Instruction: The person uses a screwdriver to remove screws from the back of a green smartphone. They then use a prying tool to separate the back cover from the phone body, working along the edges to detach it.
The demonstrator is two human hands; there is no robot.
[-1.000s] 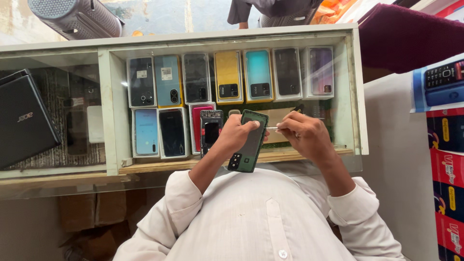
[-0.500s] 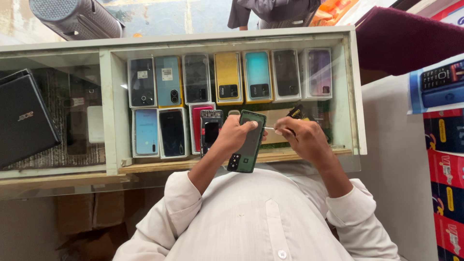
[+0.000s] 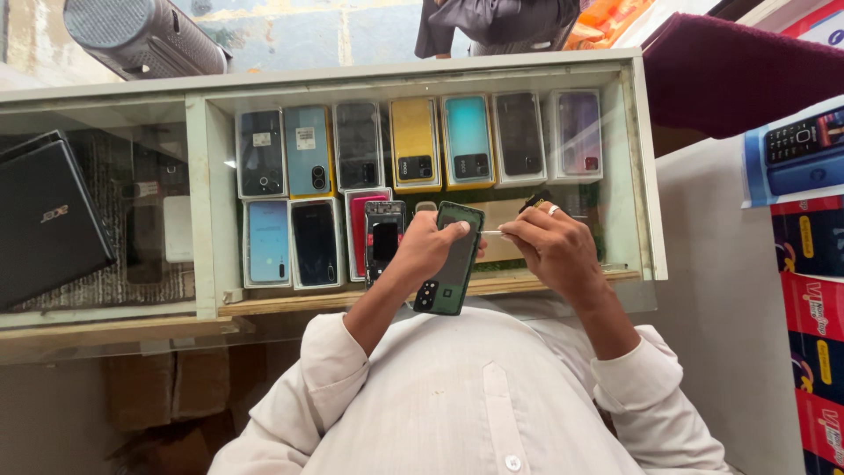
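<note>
Green phone [image 3: 450, 259] | left hand [image 3: 428, 246] fingers clamped round it | right hand [image 3: 554, 246] pinching thin tool [image 3: 492, 233], perhaps a pin | red boxes [image 3: 813, 325] stacked right

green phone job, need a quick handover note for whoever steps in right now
Left hand: holds the green phone back up, camera end toward the body, above the glass counter.
Right hand: pinches a thin pin tool whose tip meets the phone's side edge.
Done: phone is in hand, tool at the edge.
Left: nothing visibly out of the phone yet. A second phone lies on the glass beside it.
</note>
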